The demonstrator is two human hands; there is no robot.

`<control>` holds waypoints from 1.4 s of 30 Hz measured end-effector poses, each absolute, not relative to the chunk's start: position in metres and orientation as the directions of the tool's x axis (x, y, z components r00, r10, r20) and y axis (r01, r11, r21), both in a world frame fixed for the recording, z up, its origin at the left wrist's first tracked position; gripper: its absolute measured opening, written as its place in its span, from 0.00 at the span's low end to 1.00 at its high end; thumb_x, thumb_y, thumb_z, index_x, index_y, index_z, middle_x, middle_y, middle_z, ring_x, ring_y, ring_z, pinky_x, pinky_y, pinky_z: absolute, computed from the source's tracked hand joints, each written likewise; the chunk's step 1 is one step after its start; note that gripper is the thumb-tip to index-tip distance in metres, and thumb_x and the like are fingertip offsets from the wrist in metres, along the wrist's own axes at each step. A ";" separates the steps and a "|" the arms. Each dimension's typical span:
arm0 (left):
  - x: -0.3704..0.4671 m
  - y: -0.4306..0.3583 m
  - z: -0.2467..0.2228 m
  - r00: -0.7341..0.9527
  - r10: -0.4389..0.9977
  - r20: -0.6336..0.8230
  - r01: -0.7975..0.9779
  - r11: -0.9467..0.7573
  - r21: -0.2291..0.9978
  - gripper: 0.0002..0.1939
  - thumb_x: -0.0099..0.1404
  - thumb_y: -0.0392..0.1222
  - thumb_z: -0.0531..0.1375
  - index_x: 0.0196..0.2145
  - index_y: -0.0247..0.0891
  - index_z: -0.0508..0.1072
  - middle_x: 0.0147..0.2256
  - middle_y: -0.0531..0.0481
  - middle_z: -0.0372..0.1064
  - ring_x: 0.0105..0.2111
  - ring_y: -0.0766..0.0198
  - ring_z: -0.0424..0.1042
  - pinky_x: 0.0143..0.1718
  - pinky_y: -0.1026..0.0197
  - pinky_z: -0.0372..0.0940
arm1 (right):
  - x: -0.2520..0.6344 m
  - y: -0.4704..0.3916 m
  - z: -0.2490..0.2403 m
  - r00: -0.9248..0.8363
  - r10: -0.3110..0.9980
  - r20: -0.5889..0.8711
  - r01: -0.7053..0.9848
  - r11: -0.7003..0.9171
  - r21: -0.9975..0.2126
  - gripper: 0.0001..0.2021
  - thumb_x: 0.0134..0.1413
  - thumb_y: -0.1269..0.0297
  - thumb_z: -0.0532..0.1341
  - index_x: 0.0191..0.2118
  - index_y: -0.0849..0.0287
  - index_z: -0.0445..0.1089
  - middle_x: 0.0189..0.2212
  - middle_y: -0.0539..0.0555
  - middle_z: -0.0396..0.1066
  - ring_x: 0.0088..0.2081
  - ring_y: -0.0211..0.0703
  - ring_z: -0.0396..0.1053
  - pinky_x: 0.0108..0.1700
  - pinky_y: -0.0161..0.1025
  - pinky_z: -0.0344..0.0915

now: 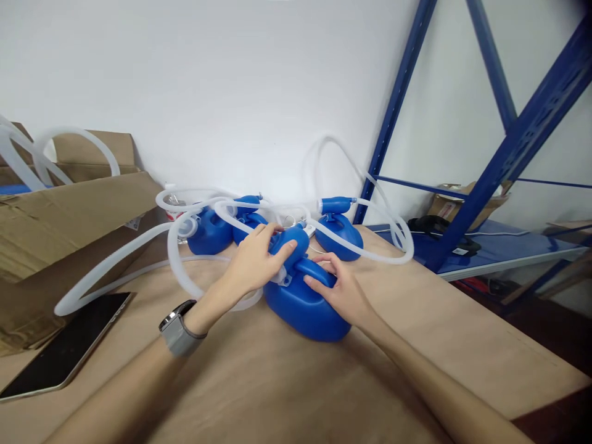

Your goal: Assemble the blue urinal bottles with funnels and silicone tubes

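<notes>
A blue plastic urinal bottle (308, 314) rests on the brown table in front of me. My left hand (261, 256) is closed around the blue cylindrical mouthpiece (295, 240) at the bottle's neck, beside a translucent white fitting (280, 277). With thumb and fingers, my right hand (340, 287) grips the bottle's handle (319, 271). A ribbed white hose (182, 271) loops behind my left wrist; where its ends join is partly hidden. Behind stand similar blue bottles: one at the left (210, 234), one partly hidden in the middle (245, 228), and one at the right (340, 237).
At the left, a cardboard box (92, 216) holds more white hoses (81, 139). A black-screened tablet (65, 345) lies before it. White hose (393, 256) curls by the right bottle. A blue metal shelf frame (490, 179) stands at the right, with a cardboard box (462, 206) on it.
</notes>
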State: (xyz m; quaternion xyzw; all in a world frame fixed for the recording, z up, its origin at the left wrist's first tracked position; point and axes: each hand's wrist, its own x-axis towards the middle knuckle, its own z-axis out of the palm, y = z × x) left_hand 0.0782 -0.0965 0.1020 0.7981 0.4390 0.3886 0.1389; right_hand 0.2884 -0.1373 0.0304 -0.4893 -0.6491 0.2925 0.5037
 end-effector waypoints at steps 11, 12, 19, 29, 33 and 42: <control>0.057 -0.098 0.122 0.372 0.772 0.516 0.538 -0.632 0.557 0.23 0.71 0.61 0.55 0.50 0.41 0.74 0.54 0.44 0.70 0.43 0.54 0.77 0.48 0.51 0.71 | 0.353 -0.164 0.074 0.321 0.469 0.823 0.800 0.332 -0.500 0.21 0.52 0.49 0.70 0.49 0.53 0.74 0.48 0.59 0.78 0.47 0.60 0.77 0.53 0.58 0.72; 0.056 -0.096 0.121 0.380 0.775 0.506 0.544 -0.629 0.556 0.22 0.71 0.60 0.56 0.49 0.40 0.74 0.54 0.44 0.69 0.41 0.55 0.77 0.48 0.50 0.71 | 0.360 -0.165 0.076 0.318 0.399 0.860 0.828 0.325 -0.457 0.21 0.52 0.50 0.70 0.49 0.54 0.75 0.49 0.60 0.78 0.47 0.60 0.77 0.52 0.58 0.73; 0.054 -0.092 0.115 0.473 0.769 0.431 0.525 -0.639 0.563 0.20 0.69 0.58 0.58 0.49 0.42 0.75 0.53 0.44 0.71 0.41 0.54 0.78 0.47 0.49 0.71 | 0.432 -0.142 0.088 0.386 0.103 0.917 0.898 0.183 -0.399 0.31 0.46 0.47 0.70 0.53 0.61 0.76 0.49 0.67 0.77 0.48 0.64 0.76 0.50 0.54 0.72; 0.050 -0.095 0.114 0.688 0.687 0.235 0.523 -0.694 0.495 0.26 0.70 0.59 0.56 0.58 0.42 0.72 0.58 0.43 0.67 0.50 0.52 0.74 0.49 0.52 0.69 | 0.496 -0.107 0.055 0.712 0.464 0.527 0.682 -0.281 -0.675 0.15 0.52 0.47 0.64 0.35 0.53 0.77 0.29 0.64 0.74 0.43 0.70 0.73 0.47 0.61 0.62; 0.051 -0.095 0.115 0.729 0.670 0.141 0.556 -0.700 0.449 0.29 0.70 0.61 0.55 0.60 0.43 0.71 0.62 0.43 0.64 0.44 0.54 0.77 0.47 0.52 0.68 | 0.514 -0.097 0.044 0.684 0.543 0.487 0.702 -0.307 -0.643 0.14 0.56 0.48 0.59 0.24 0.48 0.65 0.23 0.59 0.65 0.38 0.67 0.70 0.42 0.57 0.58; 0.050 -0.097 0.116 0.782 0.621 0.049 0.529 -0.704 0.474 0.31 0.69 0.60 0.56 0.62 0.41 0.70 0.65 0.42 0.63 0.49 0.53 0.76 0.47 0.56 0.68 | 0.515 -0.045 0.041 0.804 0.401 0.439 0.585 -0.404 -0.703 0.17 0.57 0.44 0.59 0.30 0.52 0.67 0.34 0.70 0.72 0.43 0.69 0.68 0.43 0.63 0.57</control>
